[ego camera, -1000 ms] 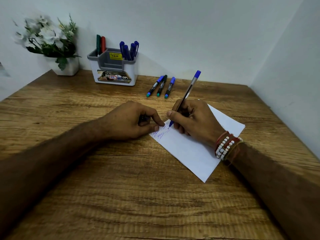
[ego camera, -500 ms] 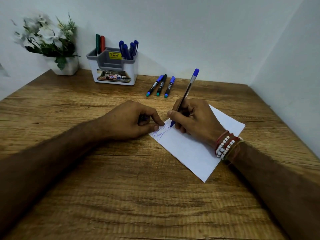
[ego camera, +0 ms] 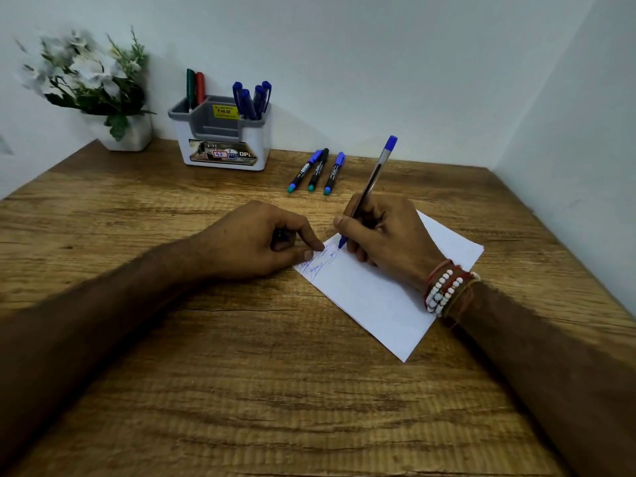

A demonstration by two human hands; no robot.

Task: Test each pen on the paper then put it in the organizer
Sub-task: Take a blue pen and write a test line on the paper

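A white sheet of paper (ego camera: 378,297) lies at an angle on the wooden desk (ego camera: 241,373). My right hand (ego camera: 389,235) grips a clear pen with a blue end (ego camera: 378,166), and its tip touches the paper's upper left corner beside blue scribbles (ego camera: 318,265). My left hand (ego camera: 254,239) is curled around a small dark piece, apparently the pen's cap, with a fingertip pinning the paper's corner. Three capped markers (ego camera: 318,170) lie side by side behind my hands. The grey and white organizer (ego camera: 220,139) stands at the back, with a green and a red pen on its left and several blue pens on its right.
A white pot of white flowers (ego camera: 93,87) stands in the back left corner. Walls close the desk at the back and on the right (ego camera: 568,132). Beaded bracelets (ego camera: 444,290) circle my right wrist.
The pen tip has shifted slightly up and right along the paper, and the scribbles have grown a little. My left hand has stayed in place.
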